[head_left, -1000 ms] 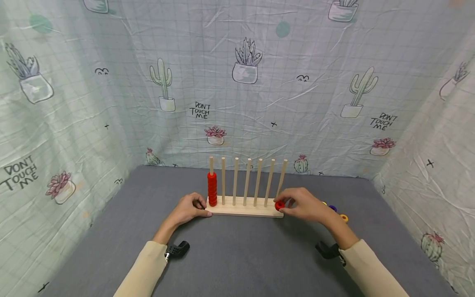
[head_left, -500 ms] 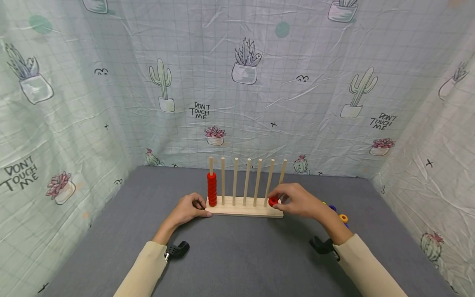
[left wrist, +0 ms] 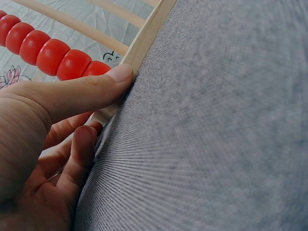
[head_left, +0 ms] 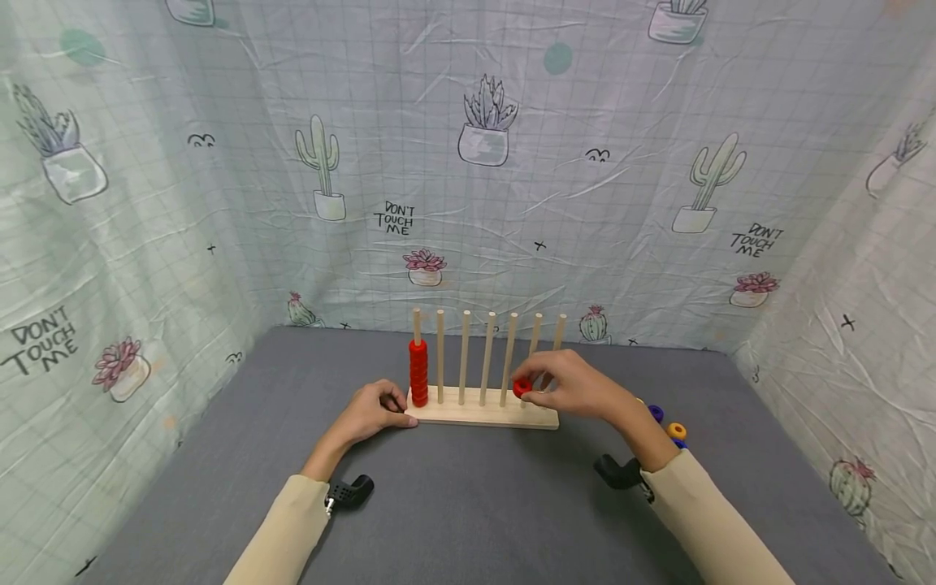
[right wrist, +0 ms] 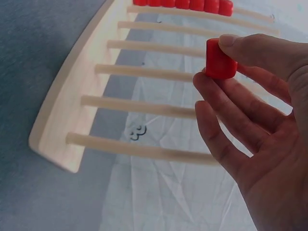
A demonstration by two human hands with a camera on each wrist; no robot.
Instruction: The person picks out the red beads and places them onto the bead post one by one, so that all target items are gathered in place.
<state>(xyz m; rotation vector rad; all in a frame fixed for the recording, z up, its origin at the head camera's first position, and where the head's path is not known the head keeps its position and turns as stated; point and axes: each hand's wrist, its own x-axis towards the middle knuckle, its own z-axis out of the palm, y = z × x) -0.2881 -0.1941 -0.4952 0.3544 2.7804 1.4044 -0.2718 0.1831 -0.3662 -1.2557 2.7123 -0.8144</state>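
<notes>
A wooden peg rack (head_left: 483,417) stands on the grey table with its row of upright pegs. On its leftmost peg sits a stack of red beads (head_left: 418,374); the peg's top shows above them. My left hand (head_left: 371,409) grips the left end of the base. Its thumb lies along the front edge beside the lowest red bead, seen in the left wrist view. My right hand (head_left: 574,383) pinches a single red bead (right wrist: 221,58) between thumb and fingers. That bead is raised in front of the pegs on the right side, partly hiding them.
Beyond my right forearm lie several loose beads on the table: a blue bead (head_left: 656,413), an orange-yellow bead (head_left: 676,431) and others partly hidden. A cactus-print cloth (head_left: 512,203) hangs behind and along both sides. A black wrist camera (head_left: 617,471) sits on each wrist.
My right hand has moved left and slightly up along the rack with the red bead, from the right end of the base. My left hand has stayed in place.
</notes>
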